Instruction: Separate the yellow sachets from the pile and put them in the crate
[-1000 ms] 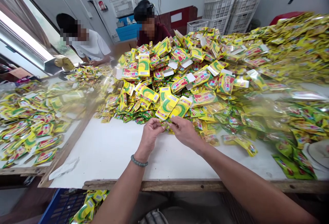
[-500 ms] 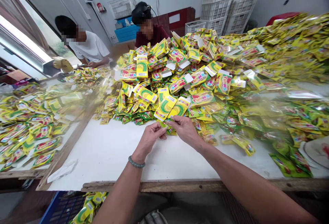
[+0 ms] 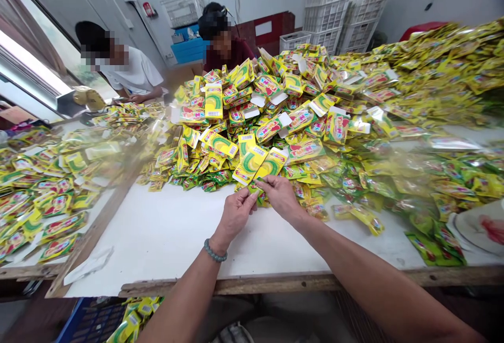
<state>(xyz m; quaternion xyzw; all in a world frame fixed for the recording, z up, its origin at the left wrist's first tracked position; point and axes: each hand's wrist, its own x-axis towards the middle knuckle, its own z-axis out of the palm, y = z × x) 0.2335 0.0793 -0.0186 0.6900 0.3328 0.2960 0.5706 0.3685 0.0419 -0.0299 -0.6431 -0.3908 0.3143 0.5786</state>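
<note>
My left hand, with a beaded bracelet at the wrist, pinches one side of a small green packet. The fingers of my right hand close on the packet's other side, close to the left fingertips. Much of the packet is hidden by the fingers. Just beyond it, flat yellow-green cartons lean against a heap of yellow boxes. Green and yellow packets lie along the foot of that heap, near both hands.
Left of a wooden divider lie more yellow packs. A crumpled white cloth rests at the table's front corner. Below stands a blue crate holding packs. Two people sit across the table. White crates are stacked behind.
My left hand has moved slightly up and right, so its fingertips now pinch the green packet beside my right fingers. The whole view has shifted a little.
</note>
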